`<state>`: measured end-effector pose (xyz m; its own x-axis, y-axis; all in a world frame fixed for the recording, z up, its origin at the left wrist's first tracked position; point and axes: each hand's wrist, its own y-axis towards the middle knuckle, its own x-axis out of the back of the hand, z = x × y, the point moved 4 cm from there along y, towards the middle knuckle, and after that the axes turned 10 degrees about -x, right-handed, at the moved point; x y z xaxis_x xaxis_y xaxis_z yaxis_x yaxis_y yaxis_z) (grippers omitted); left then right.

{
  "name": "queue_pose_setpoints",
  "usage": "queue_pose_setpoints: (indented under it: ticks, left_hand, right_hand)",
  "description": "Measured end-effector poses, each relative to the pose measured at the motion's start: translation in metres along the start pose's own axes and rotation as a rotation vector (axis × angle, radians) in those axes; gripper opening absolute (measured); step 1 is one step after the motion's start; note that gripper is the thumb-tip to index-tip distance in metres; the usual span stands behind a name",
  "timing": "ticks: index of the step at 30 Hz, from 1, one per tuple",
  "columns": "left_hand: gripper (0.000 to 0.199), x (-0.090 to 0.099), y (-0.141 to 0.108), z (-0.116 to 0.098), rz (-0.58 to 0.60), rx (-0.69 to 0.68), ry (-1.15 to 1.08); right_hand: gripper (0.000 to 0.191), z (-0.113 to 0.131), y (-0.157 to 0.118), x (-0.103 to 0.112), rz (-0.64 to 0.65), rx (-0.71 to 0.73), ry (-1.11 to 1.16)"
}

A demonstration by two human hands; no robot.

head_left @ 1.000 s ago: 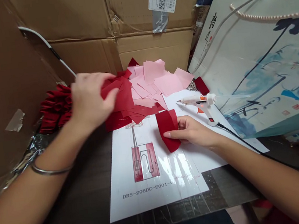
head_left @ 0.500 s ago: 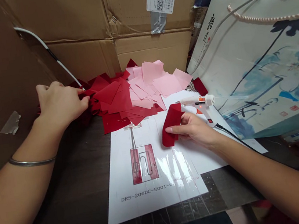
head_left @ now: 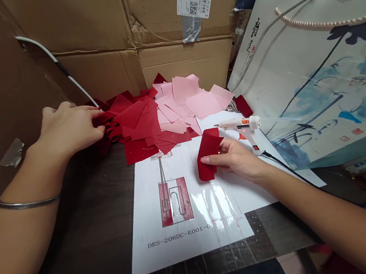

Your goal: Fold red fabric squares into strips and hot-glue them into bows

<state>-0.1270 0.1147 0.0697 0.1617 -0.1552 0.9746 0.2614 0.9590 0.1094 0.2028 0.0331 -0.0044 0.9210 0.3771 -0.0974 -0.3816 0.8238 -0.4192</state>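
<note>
At the left edge of a heap of dark red fabric pieces (head_left: 143,120) is my left hand (head_left: 64,128), its thumb and forefinger apart beside some ruffled red pieces. The tips of its other fingers are hidden. My right hand (head_left: 238,158) pinches a folded red fabric piece (head_left: 208,156), thumb on the front, above a printed sheet (head_left: 146,214). The sheet bears a red-striped drawing and the text "DRS-206DC-E001-G", partly under shiny clear tape or film. Just behind my right hand stands a white glue gun (head_left: 252,132) with a clear glue stick in its back.
Pink fabric pieces (head_left: 188,100) lie beside the red heap. Cardboard (head_left: 84,15) walls the back and left, with a white cable (head_left: 52,55) coming through. A large painted paper bag (head_left: 314,77) leans at the right. The glue gun's black cord (head_left: 285,163) runs rightward.
My left hand has drawn back slightly to the left, and its thumb and forefinger have parted. My right hand keeps hold of the red fabric piece. The view has shifted a little.
</note>
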Motion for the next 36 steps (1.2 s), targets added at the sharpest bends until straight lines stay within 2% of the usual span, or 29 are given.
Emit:
queue_pose_setpoints:
  ticks: [4,8,12,18,23,26,29,31,33,34,36]
  left_hand:
    - [0.043,-0.001,0.003,0.006,-0.08,0.047,-0.057]
    - [0.041,0.001,0.004,0.008,-0.107,0.065,-0.027]
    - [0.037,0.001,0.003,0.0,-0.115,0.044,-0.018]
    - [0.03,0.001,-0.002,-0.015,-0.191,0.056,-0.064]
    - [0.024,-0.002,-0.006,-0.017,-0.211,0.079,0.037]
    - [0.033,0.007,-0.01,-0.018,-0.346,0.087,0.027]
    - [0.038,0.026,-0.014,-0.029,-0.602,0.068,-0.19]
    - [0.033,0.036,-0.016,-0.041,-0.771,0.079,-0.516]
    - [0.025,0.036,-0.017,-0.057,-0.858,0.131,-0.948]
    - [0.022,0.031,-0.015,-0.069,-0.806,0.146,-1.141]
    - [0.018,0.019,-0.014,-0.096,-0.6,0.156,-1.415]
  right_hand:
    - [0.019,0.0,0.0,-0.001,0.025,0.015,0.003]
    - [0.017,0.0,0.0,-0.001,0.021,0.007,0.017]
    - [0.015,0.002,-0.001,-0.002,0.025,0.015,0.009]
    - [0.015,0.001,-0.002,-0.002,0.048,0.03,0.021]
    - [0.018,0.0,-0.002,-0.001,0.032,0.007,-0.012]
    - [0.02,0.0,-0.002,-0.001,0.039,0.024,-0.019]
    - [0.02,0.001,-0.001,0.0,0.045,0.065,-0.014]
    - [0.019,0.002,-0.001,0.001,0.021,0.104,-0.015]
    - [0.02,0.003,-0.002,0.003,-0.019,0.133,-0.009]
    - [0.02,0.004,-0.002,0.003,-0.037,0.141,-0.002]
    - [0.02,0.006,-0.003,0.003,-0.063,0.158,0.024]
